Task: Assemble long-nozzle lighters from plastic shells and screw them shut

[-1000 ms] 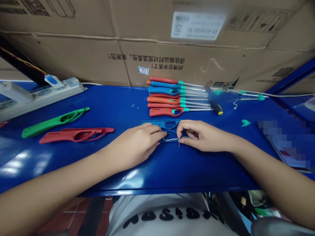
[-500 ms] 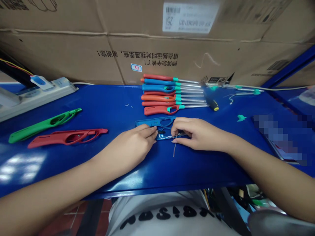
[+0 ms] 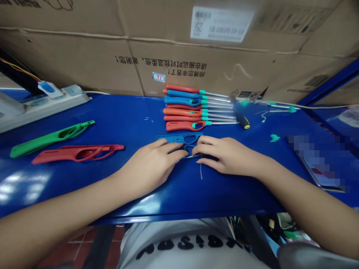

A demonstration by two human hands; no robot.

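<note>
Two blue plastic lighter casing halves lie in front of me. The rear half (image 3: 175, 137) rests flat just beyond my fingers. Over the nearer half (image 3: 188, 148), my left hand (image 3: 155, 158) is closed on its handle end and covers most of it. My right hand (image 3: 224, 153) bends its fingers round the front end of that same half, with thumb and fingertips close together. A thin grey wire or strip (image 3: 201, 172) hangs below the right thumb. The inner parts of the nearer half are mostly hidden by my fingers.
Behind the casing lies a row of lighters with metal tubes (image 3: 187, 126), beside a screwdriver (image 3: 242, 117). Green (image 3: 50, 140) and red (image 3: 75, 154) casings sit at left near a power strip (image 3: 42, 106). A flat device (image 3: 316, 164) lies right. Cardboard boxes (image 3: 168, 48) stand behind.
My left fingers have slid right along the nearer blue casing half and now cover more of its inside. My right hand stays at its front end. The view has shifted slightly.
</note>
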